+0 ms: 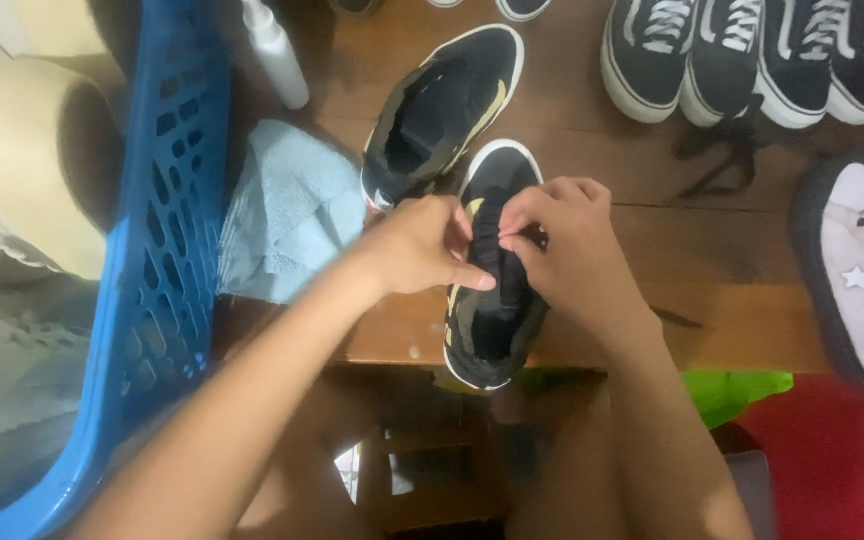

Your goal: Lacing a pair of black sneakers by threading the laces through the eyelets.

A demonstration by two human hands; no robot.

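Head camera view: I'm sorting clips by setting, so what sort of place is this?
Probably a home or small shoe-cleaning spot. Both hands, left hand and right hand, work on a black sneaker on a wooden table, with a row of sneakers, a blue cloth and a spray bottle.

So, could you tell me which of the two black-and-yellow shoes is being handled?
The nearer shoe, at the table edge: both hands, left and right, grip its laces. Its mate lies untouched behind.

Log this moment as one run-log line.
left hand: pinching lace on black shoe | right hand: pinching same lace | second black shoe: beside, on wooden table | blue cloth: left
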